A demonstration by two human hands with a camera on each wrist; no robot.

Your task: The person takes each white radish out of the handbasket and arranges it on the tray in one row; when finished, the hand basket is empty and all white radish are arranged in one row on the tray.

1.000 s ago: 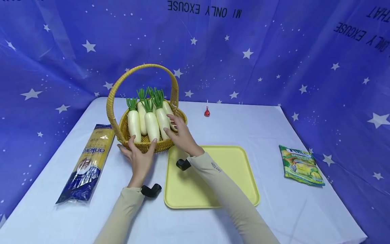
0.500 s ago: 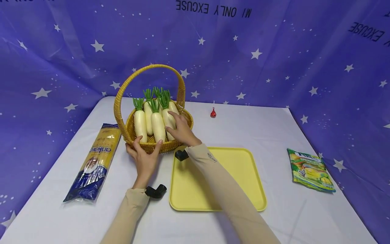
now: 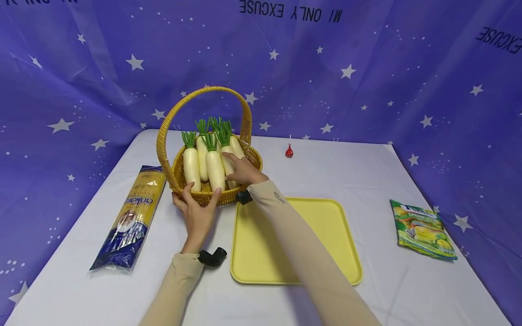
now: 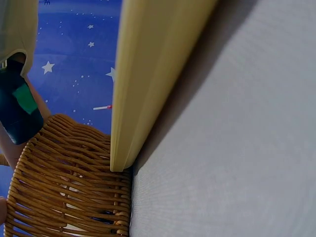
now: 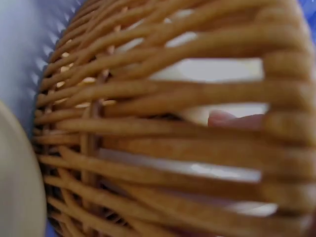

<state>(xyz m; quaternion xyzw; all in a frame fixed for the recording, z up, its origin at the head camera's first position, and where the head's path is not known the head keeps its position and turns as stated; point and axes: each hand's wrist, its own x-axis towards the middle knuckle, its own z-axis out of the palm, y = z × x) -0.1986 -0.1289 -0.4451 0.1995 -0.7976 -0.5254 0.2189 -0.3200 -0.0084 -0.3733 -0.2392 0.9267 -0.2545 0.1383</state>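
While our left hand [image 3: 198, 217] holds the basket [image 3: 230, 196] at its near side, our right hand [image 3: 247, 172] lies across the near-right radish [image 3: 229, 166] inside; grip closed, we can't tell. Probably picking; lifting would call for a firm pinch.

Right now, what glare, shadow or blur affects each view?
Head view: fairly sharp on the wicker basket and white radishes, glare on the blue-and-yellow packet; left wrist: dim, with dark shadow along the yellow tray; right wrist: nearest basket weave blurred.
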